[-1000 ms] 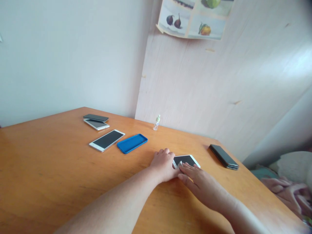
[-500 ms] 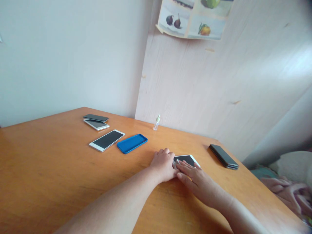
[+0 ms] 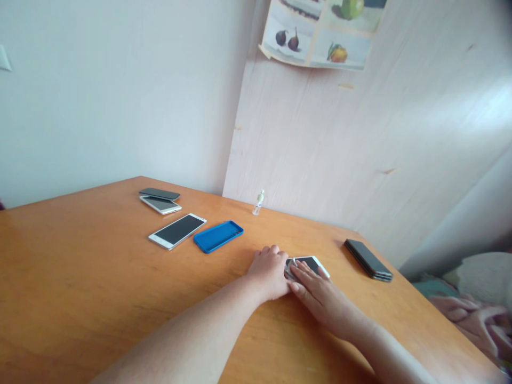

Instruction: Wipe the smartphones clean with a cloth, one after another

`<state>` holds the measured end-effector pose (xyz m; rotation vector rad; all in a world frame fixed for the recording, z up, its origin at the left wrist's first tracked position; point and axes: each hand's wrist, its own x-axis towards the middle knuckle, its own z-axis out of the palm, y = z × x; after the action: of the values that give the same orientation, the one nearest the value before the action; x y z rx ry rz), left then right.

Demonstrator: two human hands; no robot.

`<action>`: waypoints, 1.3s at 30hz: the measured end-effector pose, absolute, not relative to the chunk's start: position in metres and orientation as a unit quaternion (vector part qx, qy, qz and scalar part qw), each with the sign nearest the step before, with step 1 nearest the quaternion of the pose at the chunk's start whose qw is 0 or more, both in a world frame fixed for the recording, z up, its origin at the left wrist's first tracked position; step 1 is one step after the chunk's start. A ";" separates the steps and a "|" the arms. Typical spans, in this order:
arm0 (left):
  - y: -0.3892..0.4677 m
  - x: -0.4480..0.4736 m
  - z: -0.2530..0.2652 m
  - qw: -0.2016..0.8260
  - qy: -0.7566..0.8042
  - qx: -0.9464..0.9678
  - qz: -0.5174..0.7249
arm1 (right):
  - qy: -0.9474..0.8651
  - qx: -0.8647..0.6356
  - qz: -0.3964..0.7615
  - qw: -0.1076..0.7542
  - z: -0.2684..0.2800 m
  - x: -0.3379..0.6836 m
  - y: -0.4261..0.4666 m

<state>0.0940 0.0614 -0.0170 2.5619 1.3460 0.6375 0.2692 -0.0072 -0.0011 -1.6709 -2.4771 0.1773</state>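
Observation:
A white smartphone (image 3: 316, 262) lies screen up on the wooden table, its near part covered by my hands. My left hand (image 3: 270, 272) is closed around the phone's left end, the fingers curled over its edge. My right hand (image 3: 320, 293) presses a small whitish cloth (image 3: 290, 265) against the dark screen with its fingers fairly straight. Most of that cloth is hidden under the fingers and beside my left hand.
Left of my hands lie a blue phone case (image 3: 218, 237), a white phone (image 3: 178, 231) and a dark phone (image 3: 160, 193) resting on another white phone (image 3: 160, 205). A small spray bottle (image 3: 258, 204) stands behind. Stacked dark phones (image 3: 368, 259) lie at the right edge.
The right fingers and the cloth have shifted very slightly on the screen. My left hand keeps its grip on the phone. The whole view has moved a little.

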 end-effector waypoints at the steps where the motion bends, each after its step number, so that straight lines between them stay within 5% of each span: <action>1: 0.061 0.094 -0.017 0.090 0.452 0.861 0.214 | -0.829 -0.551 0.069 0.073 0.000 0.269 -0.007; 8: 0.060 0.096 -0.018 0.070 0.454 0.860 0.223 | -0.717 -0.695 0.019 0.052 -0.013 0.302 0.012; 16: 0.061 0.094 -0.018 0.092 0.449 0.861 0.220 | -0.815 -0.565 0.103 0.078 -0.004 0.267 -0.003; 23: 0.061 0.096 -0.019 0.077 0.454 0.861 0.214 | -0.727 -0.678 0.059 0.084 -0.014 0.294 0.013; 31: 0.062 0.095 -0.023 0.081 0.450 0.856 0.244 | -0.807 -0.572 0.106 0.099 -0.010 0.267 0.003; 39: 0.062 0.099 -0.025 0.071 0.457 0.850 0.251 | -0.751 -0.647 0.084 0.099 -0.012 0.281 0.012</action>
<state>0.0989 0.0618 -0.0251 2.5570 1.3758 0.7550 0.2814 0.0118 -0.0118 -1.9128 -2.2219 0.2484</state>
